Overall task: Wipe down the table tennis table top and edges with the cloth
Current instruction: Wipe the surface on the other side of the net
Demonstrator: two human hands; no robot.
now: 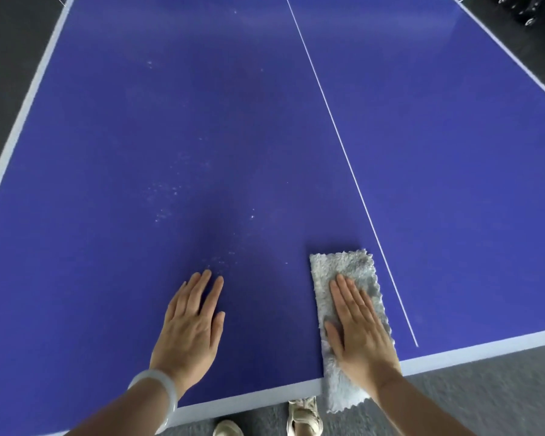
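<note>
1. My right hand lies flat on the grey cloth, fingers straight and together, pressing it onto the blue table tennis table.
2. The cloth sits at the near edge, just left of the white centre line, its lower end hanging over the white border.
3. My left hand rests open and flat on the bare top, holding nothing, apart from the cloth.
4. Pale dusty specks dot the surface beyond my left fingers.

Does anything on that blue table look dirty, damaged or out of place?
Yes: pale whitish specks dot the table top ahead of the left hand, standing out against the blue. The cloth under the flat right hand hangs partly over the near edge. No damage shows.
</note>
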